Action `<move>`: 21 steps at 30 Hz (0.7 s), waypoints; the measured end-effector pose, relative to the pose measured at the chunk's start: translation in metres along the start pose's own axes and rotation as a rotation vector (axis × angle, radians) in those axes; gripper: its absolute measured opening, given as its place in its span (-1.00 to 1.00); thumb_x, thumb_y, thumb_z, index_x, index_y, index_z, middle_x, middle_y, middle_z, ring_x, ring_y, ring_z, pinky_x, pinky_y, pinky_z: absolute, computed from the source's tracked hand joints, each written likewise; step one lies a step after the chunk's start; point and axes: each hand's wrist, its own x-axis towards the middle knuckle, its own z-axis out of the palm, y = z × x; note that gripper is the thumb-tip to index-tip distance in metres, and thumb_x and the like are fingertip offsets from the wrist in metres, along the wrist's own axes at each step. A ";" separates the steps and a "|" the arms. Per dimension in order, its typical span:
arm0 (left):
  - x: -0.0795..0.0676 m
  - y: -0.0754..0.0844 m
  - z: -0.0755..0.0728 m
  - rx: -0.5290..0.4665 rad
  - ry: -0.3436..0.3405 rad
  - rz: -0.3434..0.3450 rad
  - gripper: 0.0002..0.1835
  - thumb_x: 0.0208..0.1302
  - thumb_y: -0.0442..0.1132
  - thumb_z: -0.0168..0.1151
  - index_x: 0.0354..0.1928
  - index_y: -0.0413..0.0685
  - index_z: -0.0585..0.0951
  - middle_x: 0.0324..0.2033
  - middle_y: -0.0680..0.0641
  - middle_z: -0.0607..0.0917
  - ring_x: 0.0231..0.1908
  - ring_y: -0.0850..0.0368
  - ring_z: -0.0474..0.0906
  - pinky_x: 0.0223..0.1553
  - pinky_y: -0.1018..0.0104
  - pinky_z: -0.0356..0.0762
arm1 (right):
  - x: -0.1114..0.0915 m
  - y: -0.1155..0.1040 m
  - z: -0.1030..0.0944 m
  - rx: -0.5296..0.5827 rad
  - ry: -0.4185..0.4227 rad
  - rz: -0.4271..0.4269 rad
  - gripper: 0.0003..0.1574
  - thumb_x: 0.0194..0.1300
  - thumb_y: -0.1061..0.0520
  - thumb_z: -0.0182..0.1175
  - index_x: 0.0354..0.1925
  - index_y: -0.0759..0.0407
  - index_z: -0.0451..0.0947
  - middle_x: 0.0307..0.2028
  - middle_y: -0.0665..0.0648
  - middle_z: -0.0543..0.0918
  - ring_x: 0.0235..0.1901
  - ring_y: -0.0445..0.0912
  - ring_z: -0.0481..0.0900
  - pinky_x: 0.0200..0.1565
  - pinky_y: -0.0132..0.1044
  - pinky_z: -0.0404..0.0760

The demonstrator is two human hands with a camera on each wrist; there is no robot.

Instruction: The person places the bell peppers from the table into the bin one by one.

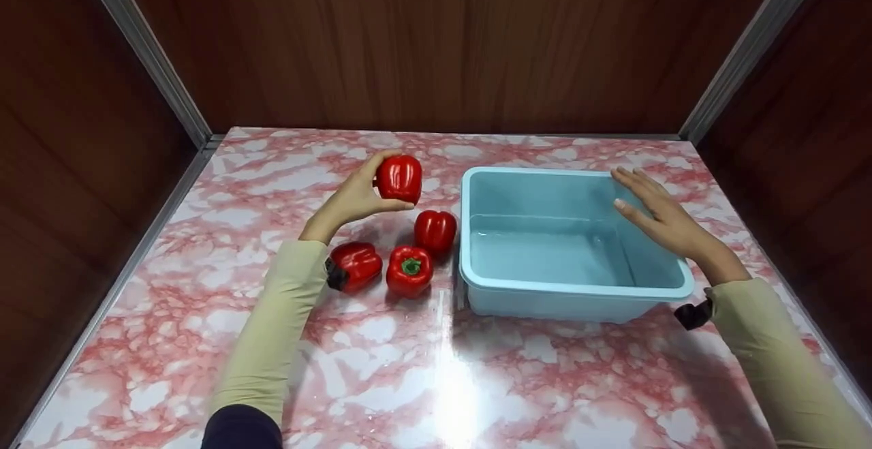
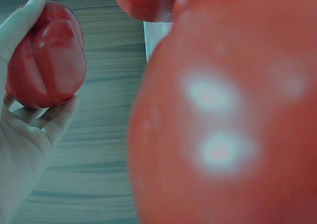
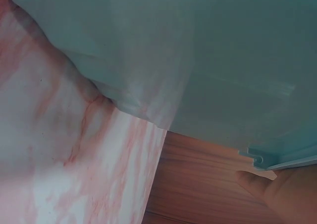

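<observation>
My left hand (image 1: 351, 198) grips a red bell pepper (image 1: 400, 178) between thumb and fingers, raised above the table to the left of the tub. The left wrist view also has this held pepper (image 2: 47, 55), its lobed side showing. Below it lie a pepper on its side (image 1: 357, 265), an upright one with a green stem (image 1: 409, 272) and another (image 1: 435, 231) close to the tub wall. A light blue plastic tub (image 1: 575, 292) stands at the right. Over its right rim lies my right hand (image 1: 664, 221), fingers extended and thumb apart, holding nothing.
The table (image 1: 381, 367) has a pink and white marbled top. Dark wood panels (image 1: 436, 47) rise at the back and both sides, with metal posts (image 1: 146, 47) in the corners. A blurred pepper (image 2: 228, 115) fills much of the left wrist view.
</observation>
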 end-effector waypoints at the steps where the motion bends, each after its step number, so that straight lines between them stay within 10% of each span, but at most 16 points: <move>1: 0.000 0.001 0.000 -0.002 0.003 0.003 -0.04 -0.24 0.15 0.50 0.28 0.29 0.24 0.15 0.01 0.43 0.08 0.08 0.42 0.06 0.10 0.47 | 0.000 0.000 0.000 0.002 -0.001 0.001 -0.26 0.40 -0.10 -0.05 0.43 -0.17 -0.07 0.45 0.12 -0.10 0.43 0.09 -0.32 0.26 0.35 -0.32; 21: 0.001 0.011 0.002 0.005 0.003 0.011 -0.01 -0.24 0.19 0.48 0.29 0.18 0.23 0.14 0.01 0.44 0.07 0.10 0.43 0.05 0.13 0.48 | -0.001 0.002 0.000 0.013 0.003 0.006 -0.28 0.40 -0.11 -0.06 0.42 -0.29 -0.08 0.45 0.09 -0.10 0.43 0.07 -0.34 0.25 0.36 -0.32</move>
